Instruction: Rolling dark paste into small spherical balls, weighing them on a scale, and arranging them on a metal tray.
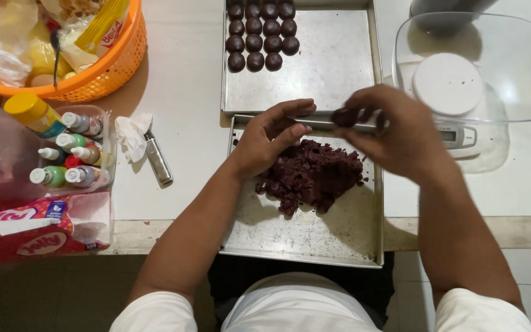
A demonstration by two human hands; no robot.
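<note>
Right hand (401, 132) pinches dark dough lump (343, 116) above near tray (351, 237) holding dough heap (311, 175); left hand (268, 138) released, resting on heap. Far tray (333, 74) holds rolled balls (262, 34). Basket (115, 61) on counter (182, 92).

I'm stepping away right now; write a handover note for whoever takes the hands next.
Left hand: open, fingers on the dough pile in the near tray.
Right hand: pinches a dough lump above the tray's far edge.
Done: fifteen balls in rows at the far tray's top left corner.
Left: the lump is unrolled; most of the pile remains. Scale with clear bowl stands at right.
</note>
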